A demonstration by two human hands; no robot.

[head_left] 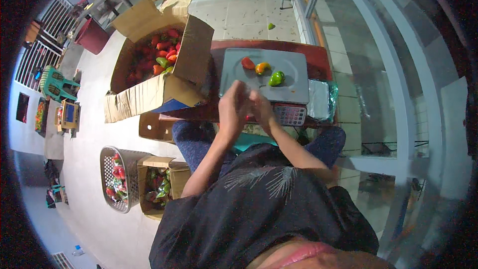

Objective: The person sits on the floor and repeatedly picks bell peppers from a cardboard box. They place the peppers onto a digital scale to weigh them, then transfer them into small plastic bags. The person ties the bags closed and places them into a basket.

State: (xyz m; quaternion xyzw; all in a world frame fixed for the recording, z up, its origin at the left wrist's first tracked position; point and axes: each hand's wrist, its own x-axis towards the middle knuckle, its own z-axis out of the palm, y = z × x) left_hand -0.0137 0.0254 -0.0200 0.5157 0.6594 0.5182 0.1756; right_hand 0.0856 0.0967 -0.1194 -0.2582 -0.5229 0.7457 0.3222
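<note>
My left hand (233, 108) and my right hand (261, 107) are close together over the near edge of a grey weighing scale (231, 65). Both have curled fingers, slightly smeared by motion; whatever they pinch between them cannot be made out. Just beyond them, three peppers lie on the scale's platform: a red-orange pepper (247, 63), an orange-yellow pepper (262, 68) and a green pepper (276, 78). The scale's keypad (290, 115) shows right of my right wrist. Beneath the scale is a dark red table (318, 62).
Left of the scale, an open cardboard box (137, 99) holds many red and some green peppers. Clear plastic bags (319, 98) lie at the table's right. A grey basket (130, 169) and a smaller box (180, 172) with bagged peppers stand lower left. Glass panels line the right.
</note>
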